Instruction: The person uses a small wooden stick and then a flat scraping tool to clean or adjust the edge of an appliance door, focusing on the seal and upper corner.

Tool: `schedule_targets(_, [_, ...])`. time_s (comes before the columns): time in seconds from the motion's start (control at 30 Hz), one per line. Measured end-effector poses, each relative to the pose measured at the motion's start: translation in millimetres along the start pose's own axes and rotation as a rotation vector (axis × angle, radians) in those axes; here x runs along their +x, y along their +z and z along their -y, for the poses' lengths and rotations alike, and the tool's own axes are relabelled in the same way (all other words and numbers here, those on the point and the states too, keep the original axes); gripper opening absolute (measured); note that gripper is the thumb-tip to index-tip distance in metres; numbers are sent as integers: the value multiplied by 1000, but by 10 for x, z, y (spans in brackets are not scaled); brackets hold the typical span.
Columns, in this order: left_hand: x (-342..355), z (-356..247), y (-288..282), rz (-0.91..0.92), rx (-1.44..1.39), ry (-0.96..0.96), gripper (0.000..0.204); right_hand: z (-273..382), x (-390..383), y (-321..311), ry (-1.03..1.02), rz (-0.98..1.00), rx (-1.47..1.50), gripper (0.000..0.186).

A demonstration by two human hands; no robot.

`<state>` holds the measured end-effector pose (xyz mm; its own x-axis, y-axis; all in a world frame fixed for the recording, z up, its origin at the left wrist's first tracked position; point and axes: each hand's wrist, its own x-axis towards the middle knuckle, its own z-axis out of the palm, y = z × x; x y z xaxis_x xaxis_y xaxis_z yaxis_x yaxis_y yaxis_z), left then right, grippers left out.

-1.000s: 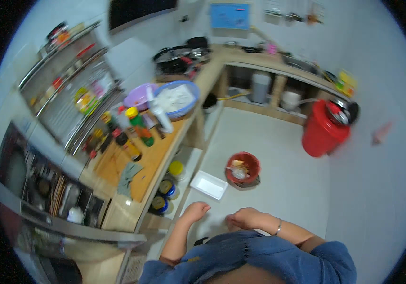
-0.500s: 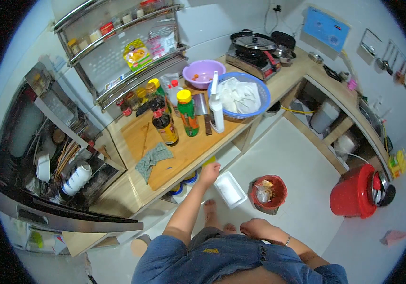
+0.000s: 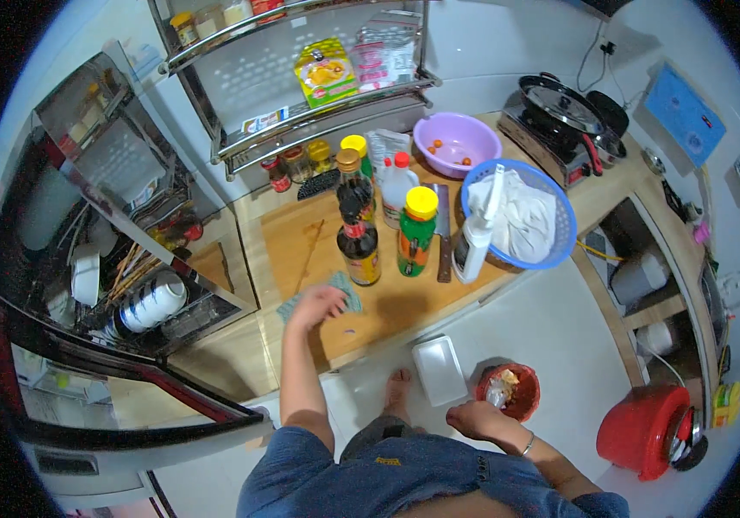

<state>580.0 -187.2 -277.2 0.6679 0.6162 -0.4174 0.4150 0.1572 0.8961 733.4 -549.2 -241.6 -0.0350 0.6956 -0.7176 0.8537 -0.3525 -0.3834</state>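
My left hand (image 3: 318, 306) is over the grey-green checked cloth (image 3: 348, 292) on the wooden cutting board (image 3: 396, 315). Its fingers are apart and slightly bent, and part of the cloth is hidden beneath it. Just beyond stand dark sauce bottles (image 3: 359, 255) and a green bottle with a yellow cap (image 3: 418, 237). A cleaver (image 3: 445, 250) lies between the green bottle and a white spray bottle (image 3: 475, 246). My right hand (image 3: 478, 420) is closed in front of my waist, near the red waste bin (image 3: 525, 399). Whatever it may hold is hidden.
A blue basket (image 3: 564, 229) with white cloth and a purple basin (image 3: 426, 129) with small orange-red fruits stand farther right. Beyond them is a stove with a lidded pan (image 3: 560, 104). An open dish cabinet (image 3: 214, 302) borders the left. A white tray (image 3: 440, 371) rests below the counter edge.
My left hand has moved from beside the counter's front edge up and left onto the cloth, its fingers opening. My right hand stays near my waist. The view has turned left.
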Motion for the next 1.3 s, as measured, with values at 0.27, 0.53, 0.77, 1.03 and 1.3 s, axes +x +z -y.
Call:
schedule_targets(0.27, [1680,-31,-1193,-678,-153,152,19,54,722,-459,-158,72,35,18])
schedule_targets(0.53, [2739,-119,-1378,-879,0,191,10,-360,1121,-741,-42,-25,55,27])
schedule_targets(0.77, [3273,156,-1885,-619,804,-5,28,-355,1200,-807,-79,9,4,27])
schedule_targets(1.03, [2841,-366,-1594,-566,-227,-223,23,-362,1239,-731,-140,-68,9,27])
schedule_targets(1.3, [2102,-299,-1689,-369,-823,-175,25,-251,1204,-783,-192,-73,-32,27])
